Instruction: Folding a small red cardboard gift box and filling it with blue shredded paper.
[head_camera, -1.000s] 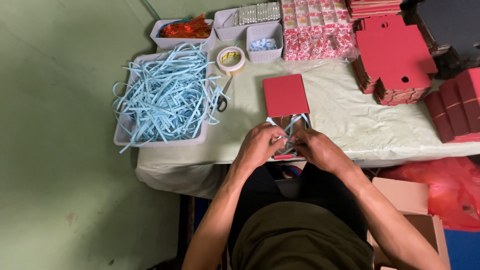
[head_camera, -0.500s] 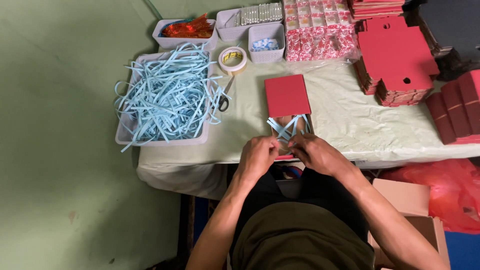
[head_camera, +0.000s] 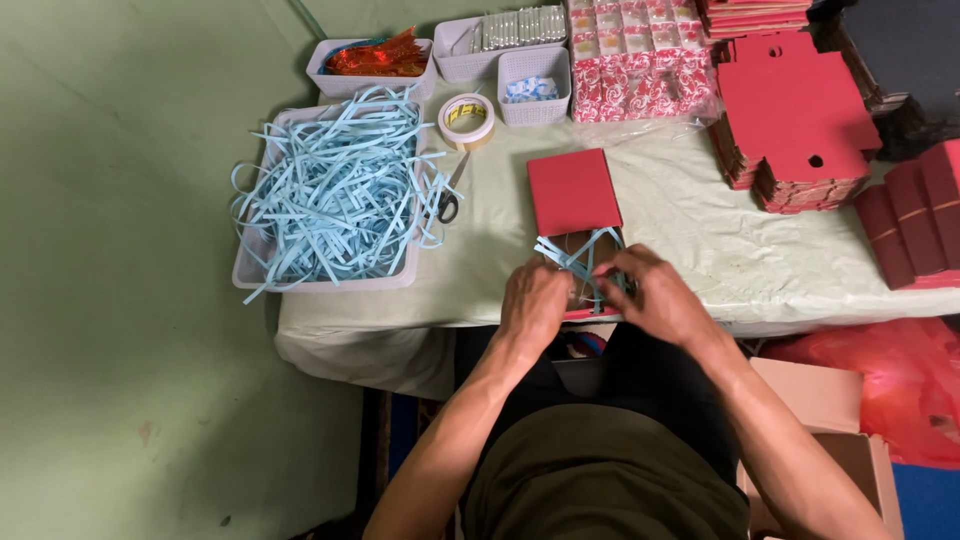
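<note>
Tray of blue paper shreds (head_camera: 330, 200) at 10 o'clock, scissors (head_camera: 447, 200) and tape roll (head_camera: 466, 120) just right of it. Left hand (head_camera: 532, 305) and right hand (head_camera: 655, 295) at centre – both curled, pressing blue shreds (head_camera: 580, 262) into an open red box (head_camera: 575, 195) at the table's near edge. Flat red box blanks (head_camera: 795, 110) at 2 o'clock.

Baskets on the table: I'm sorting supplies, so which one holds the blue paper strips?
The big pale basket at the table's left edge, heaped with blue paper strips. The three smaller baskets behind it hold orange wrappers, silver packets and small blue-white bits.
</note>
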